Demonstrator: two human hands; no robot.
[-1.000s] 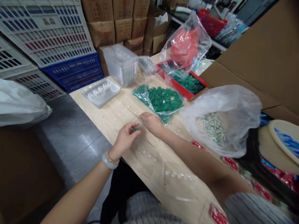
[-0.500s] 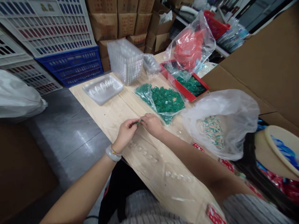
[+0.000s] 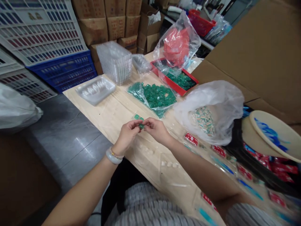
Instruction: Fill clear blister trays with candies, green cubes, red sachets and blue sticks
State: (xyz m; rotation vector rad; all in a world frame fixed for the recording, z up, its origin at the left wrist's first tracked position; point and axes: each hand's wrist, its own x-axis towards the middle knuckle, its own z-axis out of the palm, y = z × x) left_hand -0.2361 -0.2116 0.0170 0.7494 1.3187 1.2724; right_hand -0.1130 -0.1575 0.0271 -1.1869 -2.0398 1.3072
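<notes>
Both hands meet over the near part of the wooden table [image 3: 110,110]. Between their fingertips is a small green piece [image 3: 141,126]. My left hand [image 3: 128,133], with a pale bracelet at the wrist, pinches it from the left. My right hand [image 3: 157,129] closes on it from the right. Another small green piece [image 3: 137,116] shows just beyond the left fingers. Farther back lies a pile of green pieces [image 3: 160,95] on clear plastic. Clear moulded trays [image 3: 174,179] lie on the table near my body.
A white tray [image 3: 96,91] and stacked clear trays [image 3: 115,62] stand at the back left. A red box [image 3: 181,90] holds green pieces. At right are a plastic bag [image 3: 225,97] of small striped pieces, red-dotted packs [image 3: 191,138] and a cream basin [image 3: 256,138].
The view has shifted, moving the table's contents leftward. A second green piece now shows beyond my left fingers. My hands remain together, and more red-dotted packs are visible at right.
</notes>
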